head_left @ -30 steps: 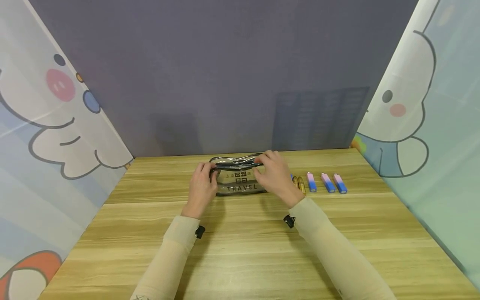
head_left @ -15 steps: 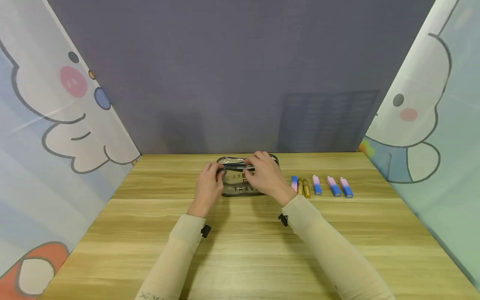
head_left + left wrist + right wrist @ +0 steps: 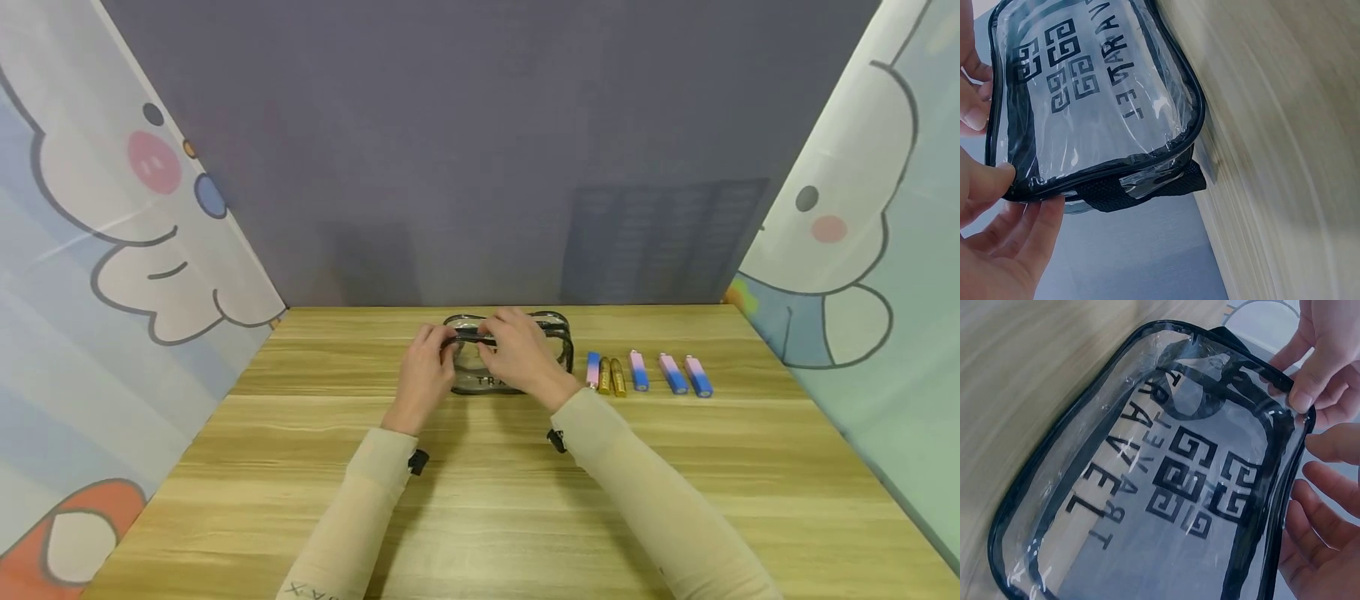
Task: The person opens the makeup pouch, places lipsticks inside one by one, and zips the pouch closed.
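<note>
Screened booth: grey backdrop [image 3: 480,150], cartoon side panels [image 3: 67,383], wood-grain tabletop [image 3: 480,517].

Your head camera looks forward and down from above the pale wood-grain surface [image 3: 480,517], reaching its far edge. Your wrist cameras sit close, turned sideways, facing the transparent, black-trimmed rectangular plastic pouch [image 3: 1147,469]: the left puts the surface at right, the right at upper left. All three share it.

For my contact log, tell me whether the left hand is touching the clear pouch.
Touching. The left wrist view shows the left hand gripping the clear pouch at a corner, its thumb lying on the edge.
</note>
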Demonstrator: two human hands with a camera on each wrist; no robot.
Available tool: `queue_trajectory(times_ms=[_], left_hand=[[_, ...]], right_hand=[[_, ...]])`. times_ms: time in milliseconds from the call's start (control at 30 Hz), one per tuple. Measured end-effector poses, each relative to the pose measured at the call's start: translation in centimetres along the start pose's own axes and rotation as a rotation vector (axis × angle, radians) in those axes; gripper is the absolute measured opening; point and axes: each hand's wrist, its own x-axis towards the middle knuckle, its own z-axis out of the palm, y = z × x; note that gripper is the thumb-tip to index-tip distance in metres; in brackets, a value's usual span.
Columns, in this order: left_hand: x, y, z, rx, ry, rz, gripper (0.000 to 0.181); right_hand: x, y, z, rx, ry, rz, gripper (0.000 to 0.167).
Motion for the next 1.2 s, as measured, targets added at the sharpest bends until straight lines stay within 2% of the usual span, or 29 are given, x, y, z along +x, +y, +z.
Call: queue_trajectory(times_ms=[167,433,667,833,1067,1200], left_hand=[[0.1,0.0,-0.1,-0.053,-0.020,-0.025,0.012],[0.1,-0.4,-0.3,-0.095,-0.033,-0.018,0.015],[-0.1,-0.6,-0.4,-0.163,-0.050,-0.069,0.015],[-0.3,-0.9,-0.6,-0.218,-0.057,-0.084,0.015],[-0.7,-1.6,-1.0,-0.355,-0.082,-0.175,0.017],[-0.6,-2.1,-1.1,-0.349,-0.065,-0.208,0.017]], right_hand=[[0.4,-0.2,0.2,-0.003,-0.015,0.015,0.014],[0.9,-1.0,0.7,-0.021,0.000,0.025,0.011],[0.9,-1.3,1.0,-0.029,-0.009,0.014,0.008],[0.8,-1.2,1.0,-0.031,-0.009,0.007,0.009],[0.5,-1.3,0.8,-0.028,-0.011,-0.013,0.010],[0.4,-1.4,0.6,-0.034,-0.010,-0.015,0.011]])
